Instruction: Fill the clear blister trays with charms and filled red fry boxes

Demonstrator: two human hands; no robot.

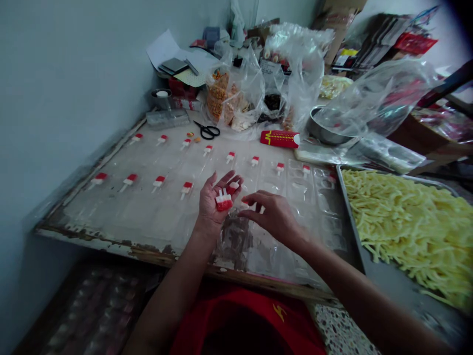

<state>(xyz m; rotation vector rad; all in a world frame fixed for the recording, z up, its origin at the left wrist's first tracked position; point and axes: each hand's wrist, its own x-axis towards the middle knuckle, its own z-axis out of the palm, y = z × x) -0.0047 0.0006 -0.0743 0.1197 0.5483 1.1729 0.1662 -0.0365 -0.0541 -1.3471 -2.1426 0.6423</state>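
My left hand (pixel 211 202) is palm up, fingers slightly curled, with several small red-and-white popsicle-shaped pieces (pixel 223 201) lying in it. Just to its right, my right hand (pixel 271 214) has thumb and forefinger drawn together. A small red-and-white piece (pixel 245 201) shows at the forefinger's tip, mostly hidden. Below and around both hands lie clear plastic trays (pixel 162 212) with moulded hollows. Similar pieces sit in two rows on them, such as a piece (pixel 158 182) in the nearer row and a piece (pixel 254 160) in the farther row.
A metal tray (pixel 349 224) of pale yellow strips (pixel 410 227) stands at the right. Black scissors (pixel 207 130), a red packet (pixel 280 138), a metal bowl (pixel 325 129) and clear bags of small bits (pixel 221 98) line the back. A wall (pixel 74 74) borders the left.
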